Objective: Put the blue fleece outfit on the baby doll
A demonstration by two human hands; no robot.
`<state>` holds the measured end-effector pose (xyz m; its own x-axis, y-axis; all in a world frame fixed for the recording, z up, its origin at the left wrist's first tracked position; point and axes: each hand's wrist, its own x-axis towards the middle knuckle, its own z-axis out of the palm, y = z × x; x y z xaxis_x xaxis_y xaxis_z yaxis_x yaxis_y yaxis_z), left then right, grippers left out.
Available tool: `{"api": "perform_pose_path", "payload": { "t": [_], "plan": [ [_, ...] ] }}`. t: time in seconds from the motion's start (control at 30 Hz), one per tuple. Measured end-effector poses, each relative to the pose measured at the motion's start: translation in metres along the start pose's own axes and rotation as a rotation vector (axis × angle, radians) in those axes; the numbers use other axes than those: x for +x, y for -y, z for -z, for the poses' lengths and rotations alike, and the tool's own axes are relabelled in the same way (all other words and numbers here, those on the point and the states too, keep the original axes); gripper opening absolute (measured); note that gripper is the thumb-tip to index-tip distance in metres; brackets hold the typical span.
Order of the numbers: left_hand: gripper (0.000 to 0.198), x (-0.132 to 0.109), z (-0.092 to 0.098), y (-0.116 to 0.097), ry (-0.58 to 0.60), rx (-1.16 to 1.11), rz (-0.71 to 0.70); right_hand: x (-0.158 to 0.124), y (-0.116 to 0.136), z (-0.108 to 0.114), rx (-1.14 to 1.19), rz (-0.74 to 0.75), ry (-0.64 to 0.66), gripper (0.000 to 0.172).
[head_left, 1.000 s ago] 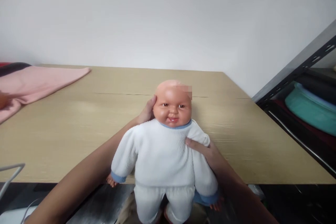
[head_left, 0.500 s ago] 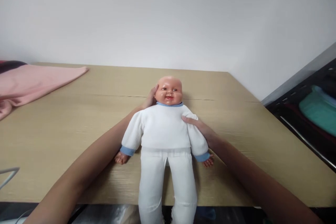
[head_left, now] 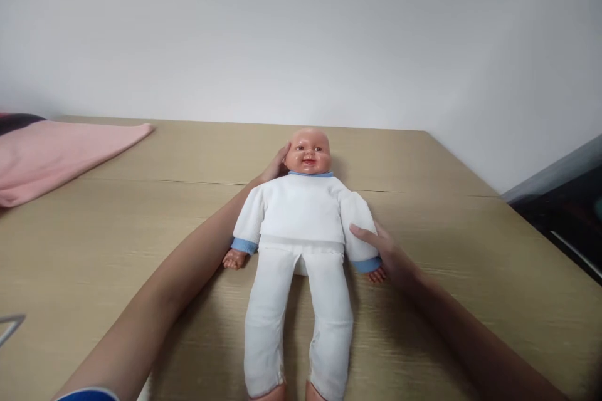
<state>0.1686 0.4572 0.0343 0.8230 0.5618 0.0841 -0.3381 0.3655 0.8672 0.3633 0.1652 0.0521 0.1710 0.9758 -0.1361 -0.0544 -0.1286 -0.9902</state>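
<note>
A baby doll point(head_left: 303, 210) in a white fleecy top with blue collar and cuffs, and white trousers, lies face up on the table point(head_left: 179, 225). My left hand point(head_left: 276, 164) cups the side of the doll's head; most of its fingers are hidden behind it. Lower down, my right hand point(head_left: 383, 247) grips the doll's sleeve on the right, thumb across the front and the other fingers mostly out of sight. The doll's legs point toward me, and the bottom of the picture cuts off its feet.
A pink cloth point(head_left: 61, 153) with a dark part lies at the table's left. Behind the table rises a pale wall point(head_left: 282, 37). A dark rack-like object point(head_left: 564, 200) stands beyond the right edge. Part of a white loop point(head_left: 12, 326) shows at the lower left.
The doll lies farther onto the table, its lower legs now over the tabletop. My right hand has slid from near its shoulder to its lower sleeve. My left hand stays at the head.
</note>
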Motion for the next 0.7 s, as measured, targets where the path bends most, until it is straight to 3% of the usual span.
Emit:
{"api": "perform_pose_path", "payload": {
  "t": [0.13,0.33,0.5,0.7],
  "plan": [
    [0.079,0.011,0.008,0.001,-0.058,-0.022,0.002,0.004,-0.001,-0.001,-0.149,0.126,-0.053,0.083],
    [0.084,0.018,0.022,0.0,-0.062,-0.067,0.015,0.009,-0.014,0.006,-0.484,0.32,-0.152,0.076],
    [0.08,0.023,0.027,0.002,-0.064,-0.038,0.08,0.009,-0.019,0.004,-0.611,0.374,-0.217,0.074],
    [0.069,0.017,0.018,0.0,-0.076,0.039,0.063,0.01,-0.021,0.005,-0.646,0.373,-0.241,0.075]
  ]
}}
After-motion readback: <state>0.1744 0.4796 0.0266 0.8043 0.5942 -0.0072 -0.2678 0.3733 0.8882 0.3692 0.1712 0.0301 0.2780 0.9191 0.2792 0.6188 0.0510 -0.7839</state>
